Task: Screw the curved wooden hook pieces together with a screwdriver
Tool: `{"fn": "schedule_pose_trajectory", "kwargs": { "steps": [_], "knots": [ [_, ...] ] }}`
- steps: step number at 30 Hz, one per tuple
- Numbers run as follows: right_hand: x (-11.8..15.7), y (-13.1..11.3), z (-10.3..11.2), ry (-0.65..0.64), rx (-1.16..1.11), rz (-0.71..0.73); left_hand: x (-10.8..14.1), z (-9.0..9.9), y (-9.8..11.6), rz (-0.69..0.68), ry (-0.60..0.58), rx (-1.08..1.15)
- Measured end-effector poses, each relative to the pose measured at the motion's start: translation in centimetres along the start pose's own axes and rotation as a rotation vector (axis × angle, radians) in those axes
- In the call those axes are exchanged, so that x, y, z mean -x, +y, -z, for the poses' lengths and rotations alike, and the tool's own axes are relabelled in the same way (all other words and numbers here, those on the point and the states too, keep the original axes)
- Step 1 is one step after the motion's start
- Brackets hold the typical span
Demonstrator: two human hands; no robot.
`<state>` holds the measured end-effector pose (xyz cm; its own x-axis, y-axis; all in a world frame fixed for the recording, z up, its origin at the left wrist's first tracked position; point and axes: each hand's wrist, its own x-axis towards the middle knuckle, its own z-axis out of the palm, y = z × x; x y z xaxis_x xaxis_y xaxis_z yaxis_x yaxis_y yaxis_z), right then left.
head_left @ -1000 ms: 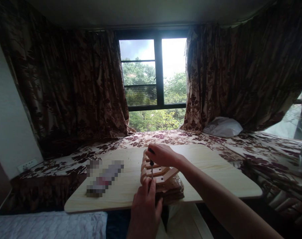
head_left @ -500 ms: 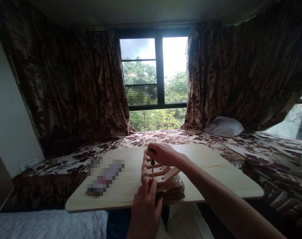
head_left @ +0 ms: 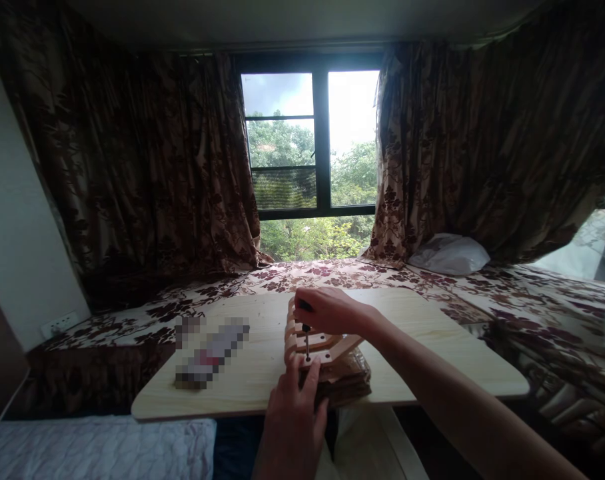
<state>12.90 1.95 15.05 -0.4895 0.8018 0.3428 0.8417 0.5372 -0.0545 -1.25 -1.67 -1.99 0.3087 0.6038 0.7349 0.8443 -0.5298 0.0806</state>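
Note:
My right hand [head_left: 330,311] is closed round the dark handle of a screwdriver [head_left: 307,345], held upright. Its shaft points down at a hole or screw near the front of a light wooden slatted piece [head_left: 316,359] with rounded ends and dark holes. Stretched fingers of my left hand [head_left: 293,407] rest spread against the front edge of this piece, close on either side of the screwdriver tip. Beneath the wood lies a brown wrapped bundle [head_left: 350,379]. My right hand covers the piece's far part, and the exact tip contact is too small to tell.
The pale wooden table [head_left: 422,360] has rounded corners. A blurred-out, pixelated object [head_left: 215,353] lies at its left. Behind are a flower-patterned covered ledge [head_left: 312,272], a white plastic bag [head_left: 451,253] and a window between dark curtains. A quilted pad [head_left: 97,447] is at lower left.
My left fingers have spread apart at the screwdriver tip, the forefinger shifting right on the wood. The right hand stays on the screwdriver, with its wrist turned slightly.

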Motion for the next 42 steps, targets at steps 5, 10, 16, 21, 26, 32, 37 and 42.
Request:
{"fn": "schedule_pose_trajectory", "kwargs": {
  "steps": [5, 10, 16, 21, 26, 32, 37, 42],
  "knots": [
    [-0.5, 0.0, -0.5, 0.006, 0.014, -0.039, 0.0, 0.1, 0.2, 0.008, -0.017, 0.005],
    [-1.7, 1.3, -1.7, -0.005, 0.005, -0.151, -0.1, 0.1, 0.1, 0.01, 0.003, 0.01],
    [-1.3, 1.5, -0.9, -0.06, -0.073, -0.067, -0.1, 0.1, 0.1, 0.007, -0.008, 0.019],
    [-1.1, 1.1, -0.8, -0.054, -0.129, -0.049, 0.0, -0.1, 0.2, 0.015, -0.016, 0.03],
    [-2.2, 1.9, -2.5, -0.035, -0.13, -0.185, 0.0, -0.1, 0.3, 0.025, -0.001, 0.02],
    [-1.8, 2.1, -2.0, -0.043, -0.158, -0.135, -0.1, -0.2, 0.1, 0.016, 0.016, 0.004],
    [-1.5, 1.8, -1.8, -0.038, -0.167, -0.095, 0.0, -0.3, 0.1, 0.015, 0.006, 0.007],
    [-1.8, 2.4, -2.5, -0.006, -0.14, -0.203, 0.0, -0.3, 0.2, 0.036, 0.012, -0.002]
  ]
}}
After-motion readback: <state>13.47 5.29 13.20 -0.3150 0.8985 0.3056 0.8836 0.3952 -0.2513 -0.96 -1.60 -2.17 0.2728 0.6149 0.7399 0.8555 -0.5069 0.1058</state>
